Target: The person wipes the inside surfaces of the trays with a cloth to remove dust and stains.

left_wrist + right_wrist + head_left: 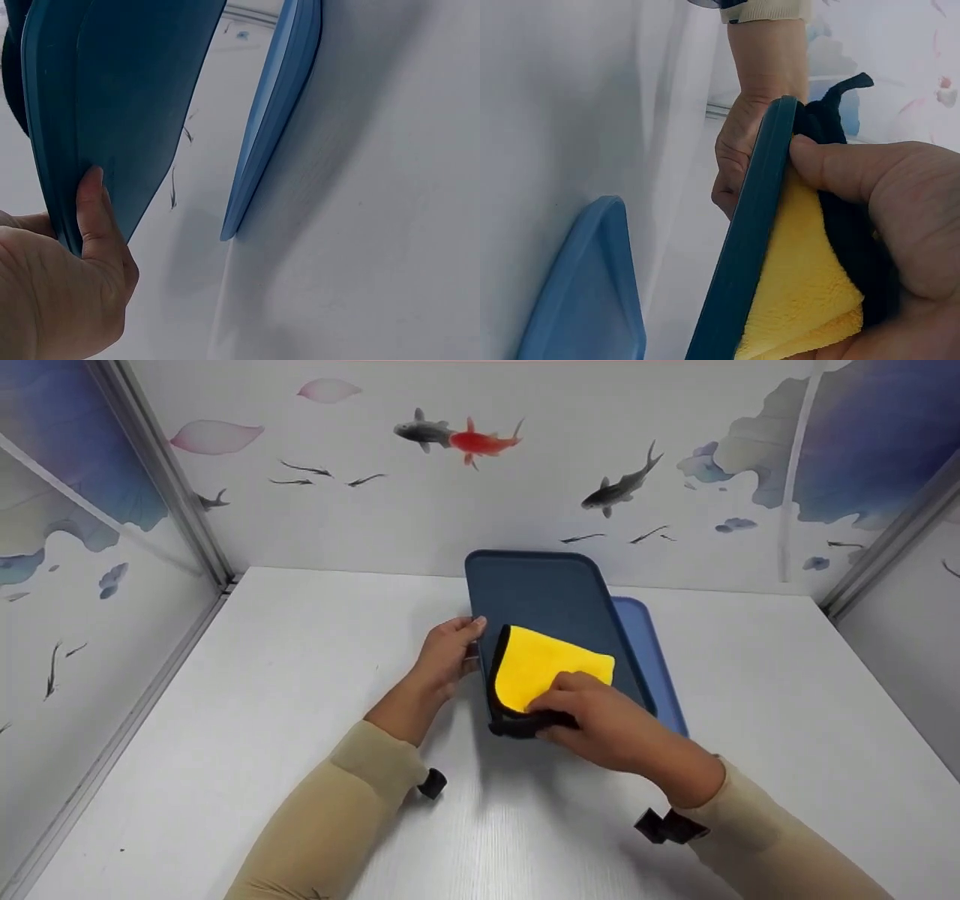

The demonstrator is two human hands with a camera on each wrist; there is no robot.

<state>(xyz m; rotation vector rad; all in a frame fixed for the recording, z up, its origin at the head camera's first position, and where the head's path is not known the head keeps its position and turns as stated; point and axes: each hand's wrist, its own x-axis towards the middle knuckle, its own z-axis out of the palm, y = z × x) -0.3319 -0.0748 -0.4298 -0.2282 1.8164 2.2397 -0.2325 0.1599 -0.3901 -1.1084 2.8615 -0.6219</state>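
Note:
A dark blue tray (540,592) is held up off the table, tilted. My left hand (444,654) grips its left edge, thumb on the upper face and fingers underneath, as the left wrist view shows on the tray's underside (142,82). Over the tray's near end lies a folded yellow cloth (544,660) with a black border. My right hand (600,716) pinches this cloth at the tray's near edge; in the right wrist view the thumb presses the cloth (802,277) beside the tray rim (746,240).
A lighter blue tray (651,652) rests on the white table (315,660) below and to the right of the dark one. Behind stands a white wall panel (510,510) printed with fish. Metal-framed side panels (176,495) border the table.

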